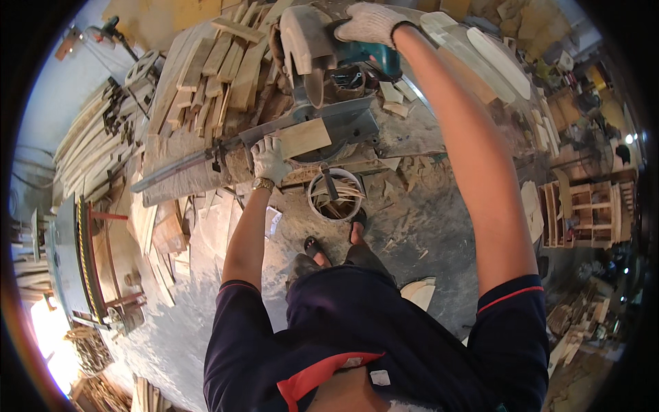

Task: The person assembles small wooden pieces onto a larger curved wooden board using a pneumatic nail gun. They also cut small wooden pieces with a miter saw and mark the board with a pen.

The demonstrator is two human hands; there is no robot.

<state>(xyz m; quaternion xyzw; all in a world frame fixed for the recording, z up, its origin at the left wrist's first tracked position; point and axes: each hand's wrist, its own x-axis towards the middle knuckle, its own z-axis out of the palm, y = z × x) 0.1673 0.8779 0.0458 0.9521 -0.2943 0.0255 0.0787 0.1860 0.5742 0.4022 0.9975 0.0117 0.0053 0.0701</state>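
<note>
Short pale wooden block (304, 137) flat on the base of the miter saw (322, 75), pressed against the long metal fence rail (199, 159), just below the raised blade guard. Left hand (269, 160), in a white knit glove with a wristwatch at the cuff, clamped down on the block's left end, fingers curled over its edge, palm down, forearm running straight up from the lower frame. Right hand (371, 22), likewise gloved, closed tight around the saw's teal handle at the top of the view, arm stretched out long and nearly straight, elbow barely bent, reaching over the machine. Saw head tilted up, blade clear of the wood. Beyond the saw, on the same dusty surface (405, 134), a heap of cut wooden slats (213, 69) stacked loosely to the left, smaller offcuts (395, 99) to the right of the motor. Below the surface's edge, a white bucket (335, 196) holding scrap pieces, standing on the sawdust-covered floor (425, 233) just ahead of sandalled feet. More planks (89, 134) leaning at far left, small wooden shelving units (583, 213) at right.
</note>
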